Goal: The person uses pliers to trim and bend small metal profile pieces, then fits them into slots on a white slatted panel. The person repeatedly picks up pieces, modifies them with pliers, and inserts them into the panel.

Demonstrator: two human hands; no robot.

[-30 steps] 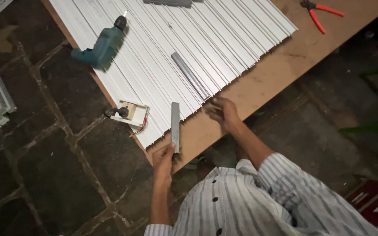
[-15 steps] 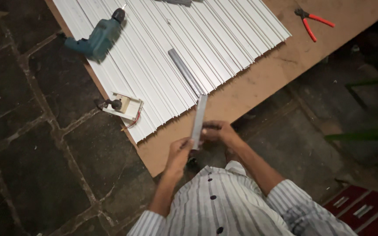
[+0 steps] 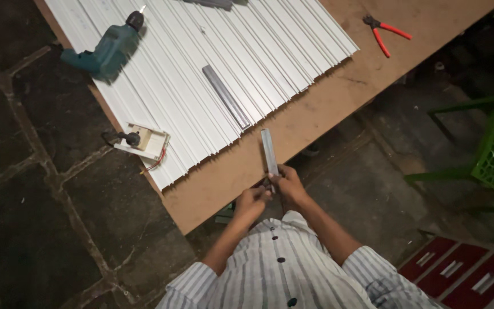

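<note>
Both hands meet at the lower end of a short grey metal channel strip (image 3: 269, 151), held upright in front of the chest, just off the near edge of the brown wooden board table (image 3: 315, 123). The right hand (image 3: 289, 187) is closed around the strip's base; the left hand (image 3: 251, 200) pinches at the same end, fingers pressed together, perhaps on a small fitting too dark to make out. With only 1 end gripped, the strip could tip or slip and drop to the dark stone floor (image 3: 41, 229). A second, longer grey strip (image 3: 226, 96) lies on the white ribbed panels (image 3: 212, 46), with a teal power drill (image 3: 105, 48) and red-handled pliers (image 3: 387, 31) well apart.
</note>
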